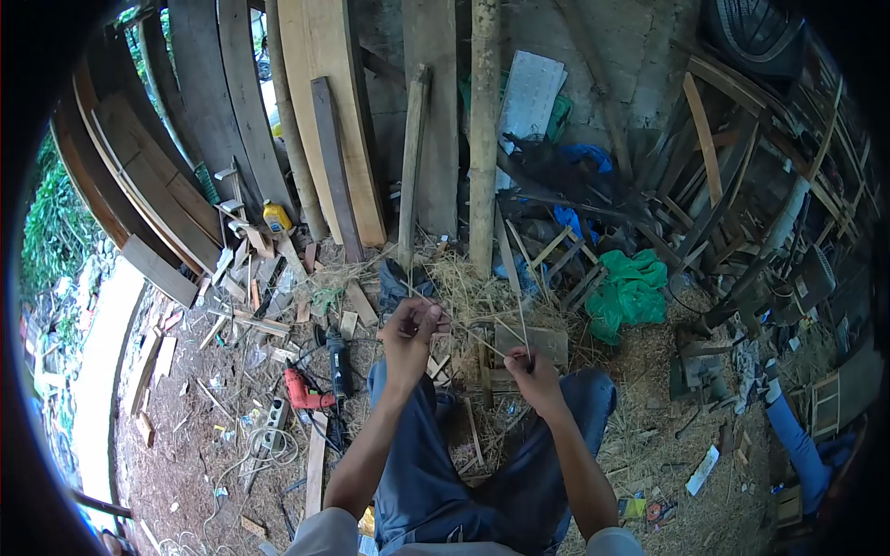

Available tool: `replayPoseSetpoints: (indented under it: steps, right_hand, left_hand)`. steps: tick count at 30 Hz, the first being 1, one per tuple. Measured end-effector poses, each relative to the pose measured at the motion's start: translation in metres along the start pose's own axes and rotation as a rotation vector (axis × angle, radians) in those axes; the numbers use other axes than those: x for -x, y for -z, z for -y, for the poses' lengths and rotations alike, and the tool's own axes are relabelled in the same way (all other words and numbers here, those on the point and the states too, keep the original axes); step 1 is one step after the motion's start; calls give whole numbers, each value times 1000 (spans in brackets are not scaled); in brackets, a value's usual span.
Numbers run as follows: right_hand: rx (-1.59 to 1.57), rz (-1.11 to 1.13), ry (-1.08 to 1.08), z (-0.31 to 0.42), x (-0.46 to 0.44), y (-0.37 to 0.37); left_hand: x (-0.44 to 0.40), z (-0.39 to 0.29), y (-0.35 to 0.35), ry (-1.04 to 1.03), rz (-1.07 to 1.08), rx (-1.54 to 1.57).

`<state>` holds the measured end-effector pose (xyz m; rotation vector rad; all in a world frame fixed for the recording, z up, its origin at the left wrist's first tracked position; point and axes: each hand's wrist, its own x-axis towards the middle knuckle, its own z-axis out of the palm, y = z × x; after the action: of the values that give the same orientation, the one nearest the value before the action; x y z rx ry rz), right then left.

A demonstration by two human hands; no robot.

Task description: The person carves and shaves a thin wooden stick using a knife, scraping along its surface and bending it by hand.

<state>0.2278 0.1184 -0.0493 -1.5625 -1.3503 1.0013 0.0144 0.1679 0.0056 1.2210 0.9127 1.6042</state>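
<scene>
My left hand (409, 341) is raised above my left knee, its fingers curled and pinched at the upper end of a thin pale strip (477, 339), which looks like bamboo or wood. The strip slants down to my right hand (538, 382), whose thumb and fingers close near its lower end. A second slim, light-coloured length (519, 310) rises from the right fingers; whether they grip it or it lies behind them I cannot tell. Below the hands, between my knees, stands a small wooden post (485, 371) beside a flat wooden block (533, 343).
A red power drill (306, 389), a dark blue power tool (339, 363) and a power strip (273, 424) with a tangled cord lie at left. Planks (320, 120) lean behind. A green plastic bag (630, 289) and scrap wood sit at right. Shavings cover the ground.
</scene>
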Motion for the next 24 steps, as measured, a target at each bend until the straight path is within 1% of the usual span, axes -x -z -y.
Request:
replayPoseSetpoints:
  steps: [1, 3, 5, 6, 7, 8, 10, 11, 12, 13, 14, 15, 16, 17, 19, 20, 22, 24]
  right_hand:
    - [100, -60, 59, -12, -6, -2]
    - [71, -59, 32, -48, -23, -6]
    - [44, -58, 3, -58, -28, -3]
    - [-27, -31, -52, -51, -31, 2]
    - [-97, -5, -108, -44, -35, 6]
    - [-96, -10, -117, -38, -39, 10]
    - [-74, -36, -109, -33, -46, 14]
    - [-74, -40, -119, -34, -50, 14]
    - [-5, -30, -197, -37, -53, 14]
    - [64, -18, -274, -42, -56, 14]
    - [65, -20, -282, -61, -63, 12]
    - [179, -1, -282, -91, -71, 6]
    - [291, 19, -284, -102, -71, 3]
    - [287, 20, -298, -113, -67, -1]
    - [273, -12, -236, -112, -59, -10]
    - [267, -19, -245, -118, -57, -15]
    - [253, -65, -175, -128, -57, -23]
    - [238, -62, -211, -130, -58, -27]
  left_hand:
    - [-3, 9, -1, 2, 14, -19]
    - [-9, 27, -4, 10, 37, -38]
    - [-13, 47, -9, -33, 58, -199]
    - [-14, 58, -11, -26, 66, -198]
    - [-15, 67, -15, -51, 88, -259]
    - [-15, 77, -18, -76, 111, -319]
    - [-17, 95, -24, -43, 124, -334]
    - [-19, 110, -25, -50, 199, -433]
    - [-21, 117, -27, -58, 274, -532]
    - [-21, 124, -29, -85, 285, -583]
    - [-22, 131, -33, -78, 290, -581]
    - [-23, 137, -37, -72, 297, -592]
    - [-23, 143, -40, -64, 305, -605]
    - [-24, 149, -41, -53, 314, -607]
    - [-29, 164, -46, -76, 332, -572]
    - [-29, 169, -47, -72, 345, -572]
    - [-31, 181, -51, 18, 392, -597]
    - [-31, 189, -55, -15, 406, -656]
